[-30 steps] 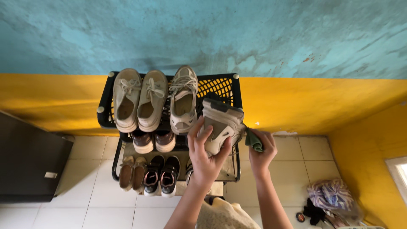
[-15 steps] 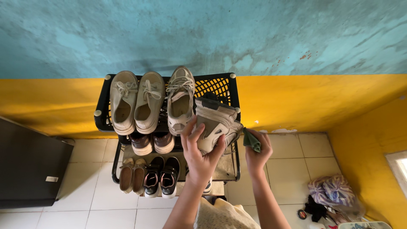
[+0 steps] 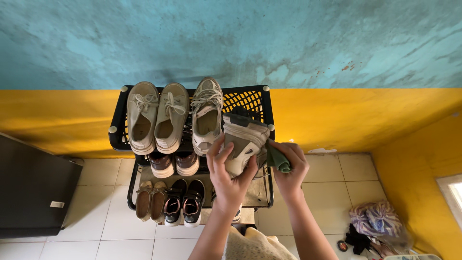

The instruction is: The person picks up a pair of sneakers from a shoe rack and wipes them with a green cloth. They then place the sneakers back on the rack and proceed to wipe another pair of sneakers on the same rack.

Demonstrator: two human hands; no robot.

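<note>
Left hand [image 3: 230,174]: fingers wrapped around a beige sneaker [image 3: 242,140], held above the black shoe rack [image 3: 267,113].
Right hand [image 3: 290,168]: clenched on a green cloth [image 3: 276,159], touching the sneaker at its 3 o'clock side.

A cream-and-grey chunky sneaker [image 3: 243,142] is held sole-side toward the camera, tilted, above the right end of the rack's top shelf. A small folded green cloth [image 3: 278,159] touches its right edge.

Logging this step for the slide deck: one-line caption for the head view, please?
Left hand holds a beige sneaker above a black shoe rack while right hand presses a green cloth against it.
</note>
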